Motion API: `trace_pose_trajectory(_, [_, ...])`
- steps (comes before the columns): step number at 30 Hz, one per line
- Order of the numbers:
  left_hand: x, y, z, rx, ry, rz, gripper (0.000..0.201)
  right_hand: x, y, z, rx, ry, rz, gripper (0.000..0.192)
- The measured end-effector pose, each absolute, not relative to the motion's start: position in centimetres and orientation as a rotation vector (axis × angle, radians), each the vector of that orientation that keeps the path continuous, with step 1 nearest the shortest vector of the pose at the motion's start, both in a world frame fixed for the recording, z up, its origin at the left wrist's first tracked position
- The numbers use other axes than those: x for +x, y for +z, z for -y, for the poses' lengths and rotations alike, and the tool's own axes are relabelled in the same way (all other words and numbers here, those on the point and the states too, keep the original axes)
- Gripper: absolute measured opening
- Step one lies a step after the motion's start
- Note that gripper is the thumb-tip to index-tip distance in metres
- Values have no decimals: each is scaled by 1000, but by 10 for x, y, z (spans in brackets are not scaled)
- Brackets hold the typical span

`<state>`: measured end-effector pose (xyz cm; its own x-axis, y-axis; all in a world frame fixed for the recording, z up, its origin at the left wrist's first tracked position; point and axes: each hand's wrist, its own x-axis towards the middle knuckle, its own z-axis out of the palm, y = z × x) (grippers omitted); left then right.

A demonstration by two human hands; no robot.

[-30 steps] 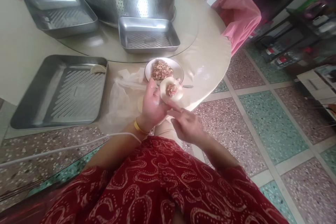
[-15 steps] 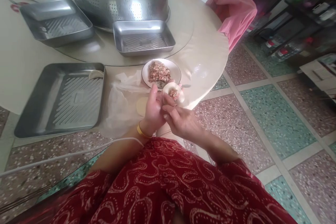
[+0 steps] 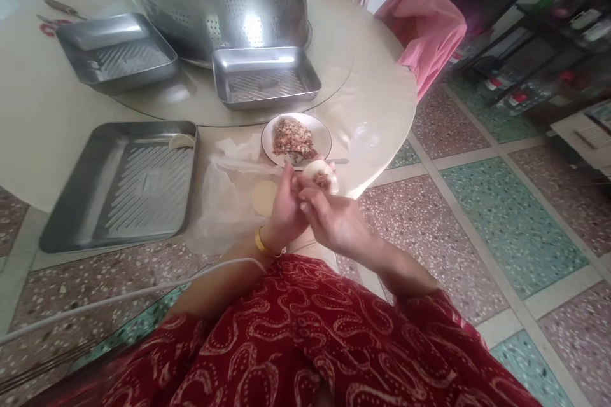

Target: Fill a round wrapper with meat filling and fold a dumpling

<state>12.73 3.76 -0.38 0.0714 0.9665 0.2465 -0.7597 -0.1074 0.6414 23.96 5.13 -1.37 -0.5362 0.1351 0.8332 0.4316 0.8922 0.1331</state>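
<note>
fingers (image 3: 316,200) of the right hand (image 3: 341,222) are curling in at the near edge of the wrapper (image 3: 311,170), any pinch hidden; the left hand (image 3: 287,210) is half cupping, holding it from beneath. it is sitting at mid-frame, just below the plate (image 3: 323,130), filling (image 3: 321,180) showing. likely it is handling light, soft and easily torn, so its rim is offering the best hold. compared with a second ago, the wrapper is lying less flat and the right fingers are bending rather than pointing.
</note>
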Motion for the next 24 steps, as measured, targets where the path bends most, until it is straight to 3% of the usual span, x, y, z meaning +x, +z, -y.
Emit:
trace_pose_trajectory(11, [116, 9, -31, 774, 1526, -385, 66, 253, -27, -50, -158, -365, 2115, 14])
trace_pose_trajectory(24, [109, 26, -13, 765, 1407, -411, 70, 278, -68, -88, -144, -511, 2023, 44])
